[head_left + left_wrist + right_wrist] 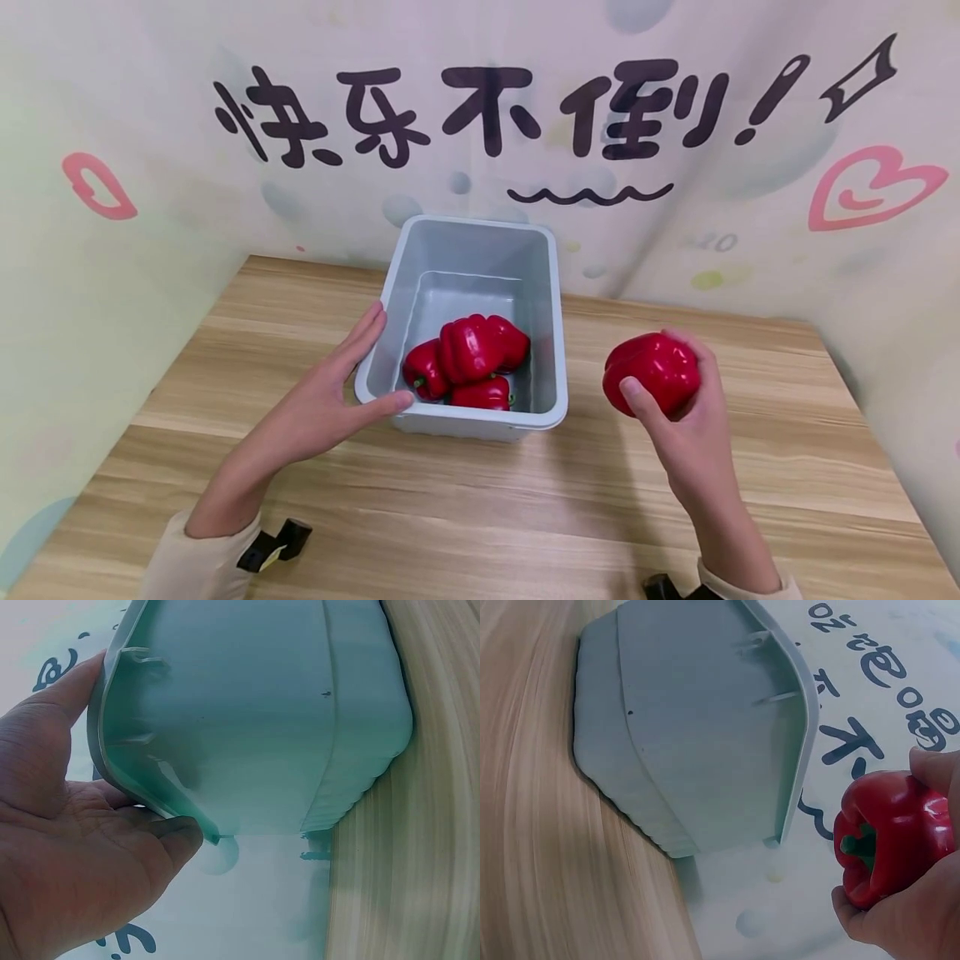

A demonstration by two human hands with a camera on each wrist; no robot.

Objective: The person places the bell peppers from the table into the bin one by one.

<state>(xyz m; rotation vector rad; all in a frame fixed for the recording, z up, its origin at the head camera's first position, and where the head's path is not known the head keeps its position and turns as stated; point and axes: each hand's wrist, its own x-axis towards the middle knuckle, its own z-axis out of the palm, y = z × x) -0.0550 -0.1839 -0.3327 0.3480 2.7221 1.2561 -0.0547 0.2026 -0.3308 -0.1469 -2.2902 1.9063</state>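
My right hand (701, 408) holds a glossy red bell pepper (651, 373) in the air, to the right of a grey plastic bin (561, 350). In the right wrist view, the held pepper (892, 832) shows its green stem, with thumb and fingers around its sides. My left hand (330, 400) holds the bin's near left corner, its thumb over the front rim and its fingers along the left rim. Several red bell peppers (472, 350) lie piled in the near part of the bin. In the left wrist view, some fingertips are hidden behind the rim.
The bin stands on a wood-grain table (450, 517) close to its back edge. Behind hangs a pale backdrop cloth (480, 33) with dark lettering and pink hearts. A small black device (273, 543) is strapped at each wrist.
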